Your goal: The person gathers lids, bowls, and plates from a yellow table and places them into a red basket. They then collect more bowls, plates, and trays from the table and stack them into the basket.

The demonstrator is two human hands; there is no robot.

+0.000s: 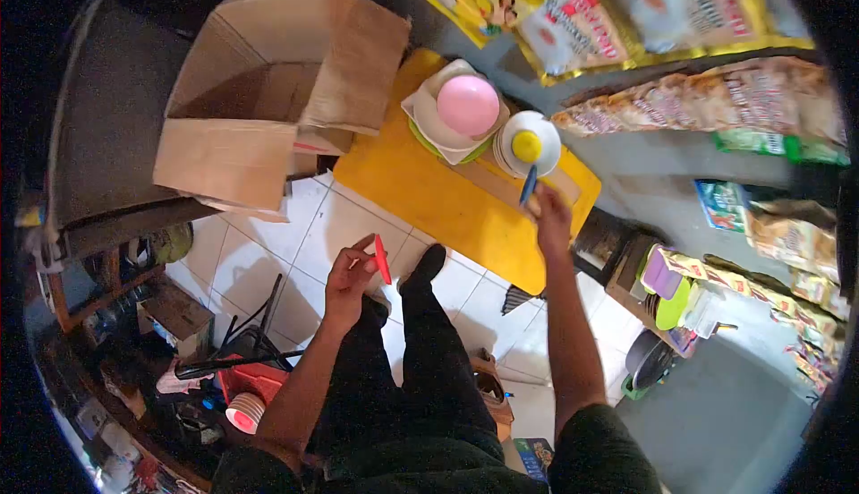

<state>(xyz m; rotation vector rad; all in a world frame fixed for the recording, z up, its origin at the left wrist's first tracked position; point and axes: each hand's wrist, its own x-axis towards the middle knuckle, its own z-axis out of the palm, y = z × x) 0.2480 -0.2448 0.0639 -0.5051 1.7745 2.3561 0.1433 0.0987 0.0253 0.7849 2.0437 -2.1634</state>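
My left hand (347, 281) is held over the tiled floor, fingers closed on a thin red piece (382, 259) seen nearly edge-on, perhaps a small lid. Over the front right part of the yellow table (438, 191), my right hand (552, 218) grips a slim blue object (528, 187) whose kind I cannot tell. Its far end reaches the rim of a white bowl (548, 134) on top of a small stack. A round yellow thing (526, 146) shows inside that bowl. Left of it, a pink bowl (468, 106) rests on white angular dishes (424, 111) with a green plate (428, 147) underneath.
An open cardboard box (228, 158) stands left of the table. Packets (680, 105) hang along the right wall. At lower left are a red container (234, 376) and stacked bowls (244, 413). A dark pan (650, 358) and plates (677, 302) are at the right.
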